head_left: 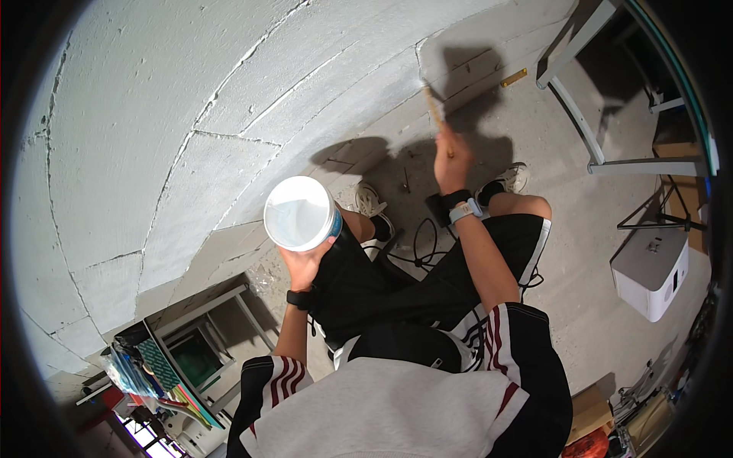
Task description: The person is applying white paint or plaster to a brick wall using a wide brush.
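Observation:
My left hand (304, 266) is closed around the lower side of a round white tub (337, 222) with a blue band. The tub is tipped so its mouth faces up, and whitish material shows inside. In my right hand (452, 160) is a paintbrush (433, 109) with a thin wooden handle, its head pointing away from me. The whitish tip is at the lower part of the grey-white block wall (206, 84); it is blurred, so I cannot tell whether it touches. Cracks and joint lines run across the wall.
A small yellow strip (514, 77) lies by the wall's foot. A metal-legged table (576, 122) stands at the far right, with a white box-shaped device (650, 269) nearer. Black cable (418, 256) loops between my feet. At lower left is a loaded shelf (172, 366).

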